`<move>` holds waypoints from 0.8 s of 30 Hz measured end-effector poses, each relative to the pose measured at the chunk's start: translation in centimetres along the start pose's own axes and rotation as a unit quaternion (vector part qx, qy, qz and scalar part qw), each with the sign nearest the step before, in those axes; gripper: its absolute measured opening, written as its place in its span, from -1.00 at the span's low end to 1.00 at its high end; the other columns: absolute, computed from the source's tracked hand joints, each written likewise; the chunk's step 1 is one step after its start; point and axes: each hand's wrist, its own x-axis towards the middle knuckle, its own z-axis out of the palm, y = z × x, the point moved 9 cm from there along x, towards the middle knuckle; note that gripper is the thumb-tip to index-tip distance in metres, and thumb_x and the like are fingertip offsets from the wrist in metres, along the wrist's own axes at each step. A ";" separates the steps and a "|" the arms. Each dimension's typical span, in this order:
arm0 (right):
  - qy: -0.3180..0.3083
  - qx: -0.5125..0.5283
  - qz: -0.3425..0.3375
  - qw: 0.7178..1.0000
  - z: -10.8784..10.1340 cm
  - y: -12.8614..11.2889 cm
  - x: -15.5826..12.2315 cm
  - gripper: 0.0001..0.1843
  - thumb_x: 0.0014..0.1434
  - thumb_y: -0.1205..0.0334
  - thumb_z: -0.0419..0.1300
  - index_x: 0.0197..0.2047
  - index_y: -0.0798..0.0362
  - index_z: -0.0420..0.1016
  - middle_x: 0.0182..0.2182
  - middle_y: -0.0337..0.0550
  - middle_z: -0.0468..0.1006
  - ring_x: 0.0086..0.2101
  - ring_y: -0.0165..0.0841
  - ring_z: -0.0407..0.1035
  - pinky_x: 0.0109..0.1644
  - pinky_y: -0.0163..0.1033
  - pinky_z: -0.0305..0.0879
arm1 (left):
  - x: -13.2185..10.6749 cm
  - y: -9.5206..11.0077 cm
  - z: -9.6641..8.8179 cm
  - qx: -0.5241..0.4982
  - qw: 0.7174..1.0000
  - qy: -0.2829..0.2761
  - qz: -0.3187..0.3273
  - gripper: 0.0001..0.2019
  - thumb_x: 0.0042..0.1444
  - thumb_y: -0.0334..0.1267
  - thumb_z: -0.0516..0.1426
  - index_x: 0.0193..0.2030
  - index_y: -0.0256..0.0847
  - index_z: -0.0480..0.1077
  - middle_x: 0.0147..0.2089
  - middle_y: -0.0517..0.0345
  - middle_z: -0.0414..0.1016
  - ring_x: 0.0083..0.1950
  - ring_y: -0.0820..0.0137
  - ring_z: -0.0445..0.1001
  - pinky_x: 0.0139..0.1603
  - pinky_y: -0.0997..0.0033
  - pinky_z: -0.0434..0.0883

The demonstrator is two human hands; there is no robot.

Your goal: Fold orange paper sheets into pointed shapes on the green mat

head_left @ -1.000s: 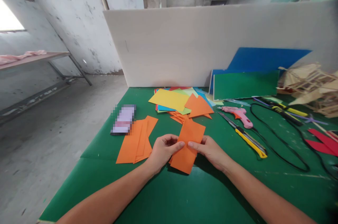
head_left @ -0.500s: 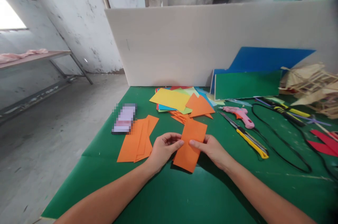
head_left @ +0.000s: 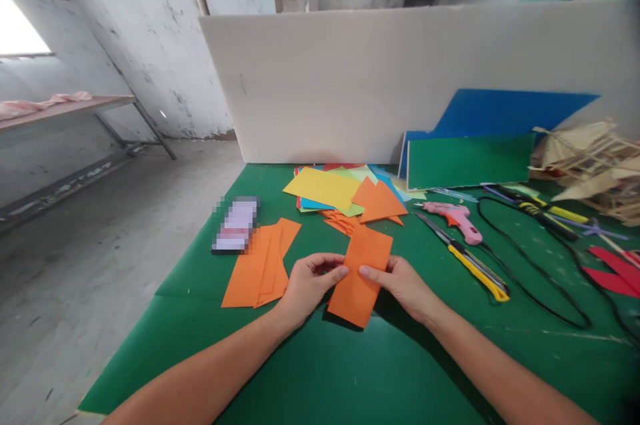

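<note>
Both hands hold one orange paper strip (head_left: 360, 275) a little above the green table cover (head_left: 350, 371). My left hand (head_left: 307, 285) pinches its left edge between thumb and fingers. My right hand (head_left: 400, 283) pinches the same strip from the right, the two thumbs nearly meeting on its face. The strip runs tilted, its far end towards the paper pile. Several more orange strips (head_left: 263, 265) lie flat just left of my left hand.
A pile of coloured paper sheets (head_left: 340, 195) lies behind the hands. A phone (head_left: 236, 225) is at the left edge. To the right are a yellow utility knife (head_left: 467, 258), a pink glue gun (head_left: 455, 217), a black cable (head_left: 540, 271), green and blue boards (head_left: 465, 161), a wooden model (head_left: 590, 158).
Over the second the strip and both hands shifted very slightly right and up in the picture. The pinch of both hands on the strip is unchanged.
</note>
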 end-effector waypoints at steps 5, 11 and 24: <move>0.010 -0.020 -0.002 1.000 -0.2 0.2 0.0 -0.58 -0.07 -0.04 0.38 -0.21 0.07 0.61 -0.29 -0.08 0.63 -0.32 -0.25 0.46 -0.27 -0.23 0.34 | 0.1 0.3 0.0 0.003 1.000 -0.003 0.010 -0.57 -0.16 -0.07 0.35 -0.15 -0.27 0.53 -0.27 0.06 0.57 -0.24 0.35 0.51 -0.16 0.35 0.47; 0.061 -0.050 -0.023 0.997 -1.3 -0.3 0.1 -0.58 -0.03 -0.08 0.34 -0.29 0.13 0.57 -0.49 -0.19 0.51 -0.57 -0.47 0.19 -0.52 -0.33 0.06 | 0.0 1.2 -0.2 0.060 0.996 0.003 0.061 -0.58 -0.08 -0.14 0.31 -0.04 -0.19 0.51 -0.16 0.07 0.55 -0.30 0.43 0.45 -0.21 0.42 0.45; 0.110 -0.027 -0.029 0.993 -3.0 0.0 0.4 -0.61 -0.06 -0.10 0.35 -0.44 0.09 0.48 -0.59 -0.29 0.39 -0.60 -0.48 0.14 -0.52 -0.33 0.00 | -0.2 0.7 0.7 0.124 0.989 -0.048 0.068 -0.65 0.01 -0.29 0.21 -0.01 -0.13 0.51 -0.02 0.08 0.54 -0.25 0.38 0.44 -0.14 0.36 0.42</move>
